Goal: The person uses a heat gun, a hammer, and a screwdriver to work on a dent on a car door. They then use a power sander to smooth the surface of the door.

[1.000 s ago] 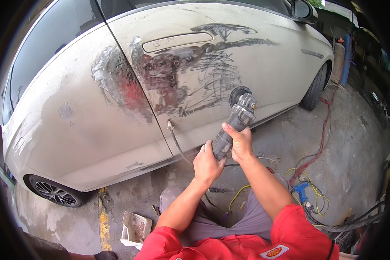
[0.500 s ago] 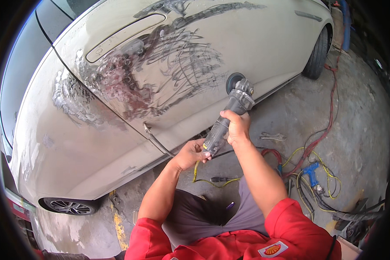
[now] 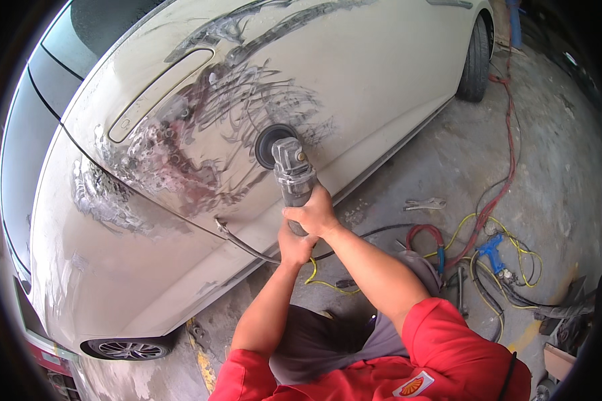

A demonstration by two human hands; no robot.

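Soft, diffuse light (black fisheye edges)

This is a vehicle body-repair workshop. A pale car (image 3: 227, 144) stands on a bare, stained concrete floor (image 3: 555, 154), its side marked by rough patches (image 3: 174, 157) of grey and dull red where the finish is broken. A power tool (image 3: 289, 167) with a round dark disc is held up at that side. Across the floor trail a red line (image 3: 507, 160) and a yellow cord (image 3: 531, 260), with a blue gun-shaped tool (image 3: 491, 251) and a metal hand tool (image 3: 426, 203) lying near them.
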